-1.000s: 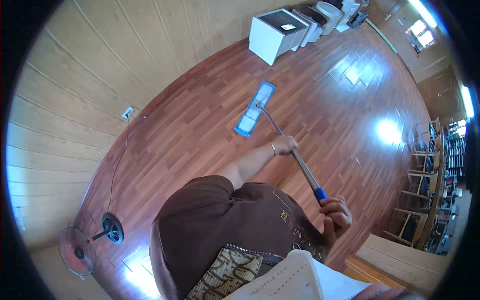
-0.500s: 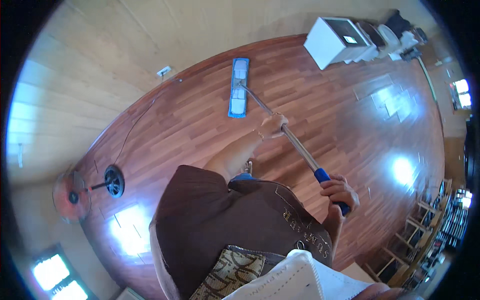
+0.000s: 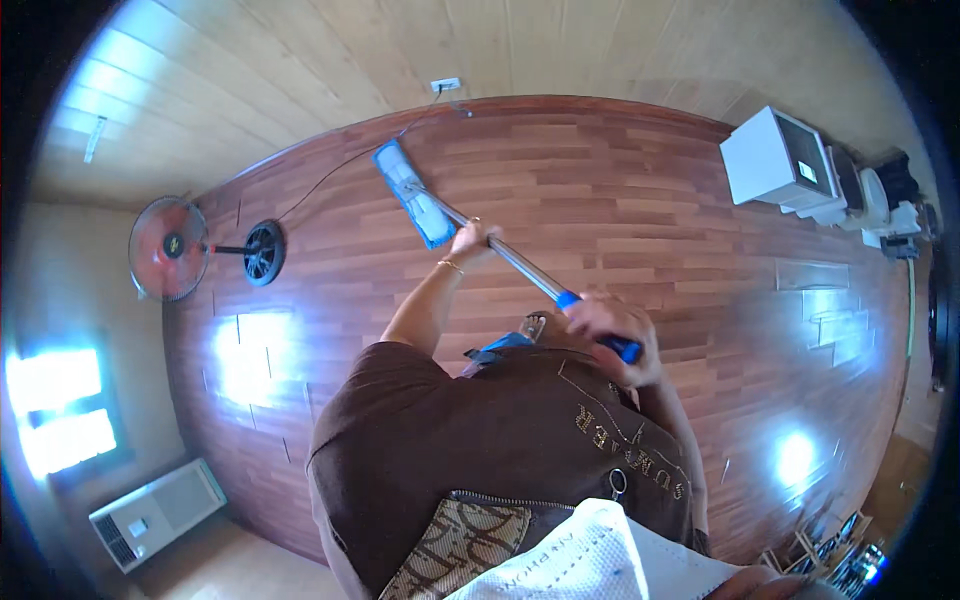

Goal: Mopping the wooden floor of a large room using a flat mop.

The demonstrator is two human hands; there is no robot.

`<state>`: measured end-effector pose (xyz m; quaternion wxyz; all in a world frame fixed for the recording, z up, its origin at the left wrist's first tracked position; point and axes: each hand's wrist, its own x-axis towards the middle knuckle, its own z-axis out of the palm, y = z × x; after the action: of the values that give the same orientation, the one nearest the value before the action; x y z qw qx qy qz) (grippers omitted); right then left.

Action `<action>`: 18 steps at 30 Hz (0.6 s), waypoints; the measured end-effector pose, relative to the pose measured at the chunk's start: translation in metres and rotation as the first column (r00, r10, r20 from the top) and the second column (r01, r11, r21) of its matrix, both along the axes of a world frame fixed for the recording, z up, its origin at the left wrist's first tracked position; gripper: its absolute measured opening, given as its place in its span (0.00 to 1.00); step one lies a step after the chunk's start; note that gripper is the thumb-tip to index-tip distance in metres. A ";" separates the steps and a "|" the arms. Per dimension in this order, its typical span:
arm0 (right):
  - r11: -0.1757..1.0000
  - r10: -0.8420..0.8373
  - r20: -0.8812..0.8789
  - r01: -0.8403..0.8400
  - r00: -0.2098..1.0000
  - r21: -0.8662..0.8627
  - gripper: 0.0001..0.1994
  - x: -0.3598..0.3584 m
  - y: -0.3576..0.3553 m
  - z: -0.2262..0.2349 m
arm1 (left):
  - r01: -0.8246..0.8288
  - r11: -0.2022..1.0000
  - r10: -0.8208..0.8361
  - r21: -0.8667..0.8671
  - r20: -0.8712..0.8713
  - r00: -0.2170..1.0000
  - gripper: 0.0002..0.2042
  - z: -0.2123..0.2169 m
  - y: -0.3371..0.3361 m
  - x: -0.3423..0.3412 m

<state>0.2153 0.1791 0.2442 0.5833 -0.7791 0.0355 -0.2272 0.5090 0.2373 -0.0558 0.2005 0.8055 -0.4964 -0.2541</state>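
Note:
I hold a flat mop with both hands. Its blue pad (image 3: pixel 413 193) lies on the reddish wooden floor (image 3: pixel 640 200) ahead of me, near the pale wall. My left hand (image 3: pixel 470 241) grips the metal pole (image 3: pixel 520 266) about midway. Further back, my right hand (image 3: pixel 610 327) closes around the blue grip (image 3: pixel 627 349) at the pole's top end, close to my chest. A thin bracelet sits on my left wrist.
A red standing fan (image 3: pixel 168 247) with a round black base (image 3: pixel 264 253) stands at the left, its cord running to a wall socket (image 3: pixel 445 85). White box-like appliances (image 3: pixel 780 160) sit at the right. A white heater unit (image 3: pixel 155 512) lies at lower left.
The mop pad has swept leftward across the floor, toward the fan and socket. My view has turned left too, so the white boxes moved to the right edge.

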 end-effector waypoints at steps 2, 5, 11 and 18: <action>0.982 0.187 0.001 -0.187 0.982 -0.014 0.07 0.026 0.002 -0.008 | -0.167 0.984 0.170 0.056 -0.039 0.985 0.10 -0.046 0.043 0.047; 0.954 0.297 -0.036 -0.298 0.954 -0.026 0.04 0.045 -0.004 -0.030 | -0.097 0.993 0.091 0.071 0.086 0.992 0.12 -0.059 0.069 0.073; 0.925 0.259 -0.078 -0.223 0.963 0.309 0.02 0.024 -0.010 -0.036 | -0.254 0.964 0.242 0.079 0.134 0.961 0.11 -0.043 0.111 0.006; 0.937 0.197 -0.083 -0.163 0.977 0.308 0.04 -0.012 -0.030 0.014 | -0.227 0.966 0.227 -0.126 -0.010 0.974 0.10 -0.012 0.119 -0.054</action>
<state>0.2030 0.1489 0.2579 0.7098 -0.6933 0.0308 -0.1209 0.4549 0.3565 -0.0676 0.2779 0.8432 -0.4165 -0.1958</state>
